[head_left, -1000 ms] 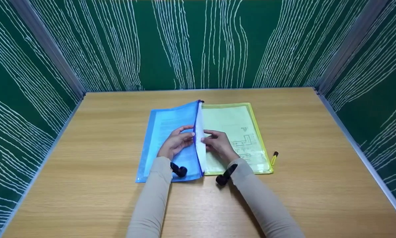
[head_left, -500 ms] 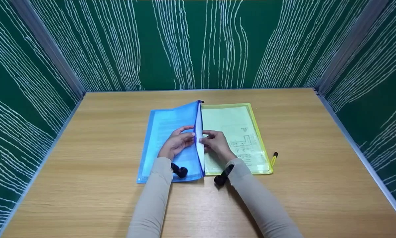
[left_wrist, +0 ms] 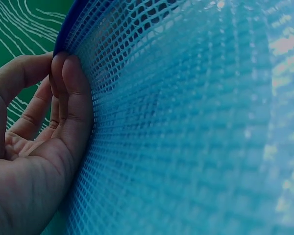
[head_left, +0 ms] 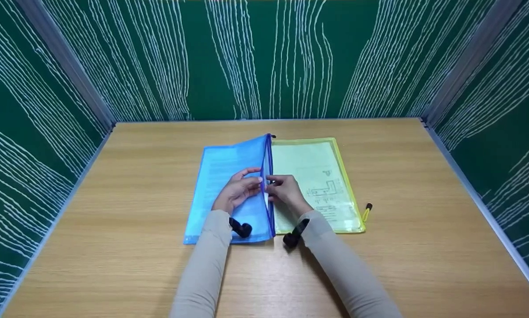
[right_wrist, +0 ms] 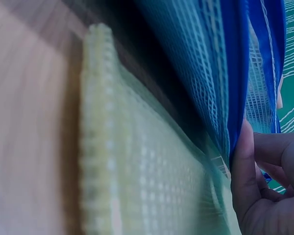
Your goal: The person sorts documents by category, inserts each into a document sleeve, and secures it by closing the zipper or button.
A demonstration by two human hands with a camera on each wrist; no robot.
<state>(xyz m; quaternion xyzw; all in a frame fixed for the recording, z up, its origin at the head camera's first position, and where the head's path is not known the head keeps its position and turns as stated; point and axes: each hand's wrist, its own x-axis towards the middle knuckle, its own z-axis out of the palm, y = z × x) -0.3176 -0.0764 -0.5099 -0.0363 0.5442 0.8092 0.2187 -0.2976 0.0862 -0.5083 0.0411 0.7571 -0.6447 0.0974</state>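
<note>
A blue mesh zip pouch [head_left: 222, 165] lies at the left with its dark blue zip edge raised and parted. My left hand [head_left: 237, 191] pinches one lip of that opening; in the left wrist view its fingertips [left_wrist: 74, 73] bend over the mesh edge. On the other lip is my right hand [head_left: 286, 193], its thumb [right_wrist: 243, 152] against the dark blue band and the other fingers beyond it. A thin strip of white paper [head_left: 266, 201] shows between the lips. Under the right hand lies a yellow zip pouch [head_left: 299, 157] with a printed sheet inside.
A yellow zip pull [head_left: 366, 213] with a black tip sticks out from the yellow pouch's near right corner. Both pouches lie on a wooden table [head_left: 423, 212]. Green walls [head_left: 299, 57] with white wavy lines stand around three sides.
The white paper that stood out of the blue pouch's opening has sunk mostly inside. My right hand has shifted left to the zip lip, which now stands nearer the other one.
</note>
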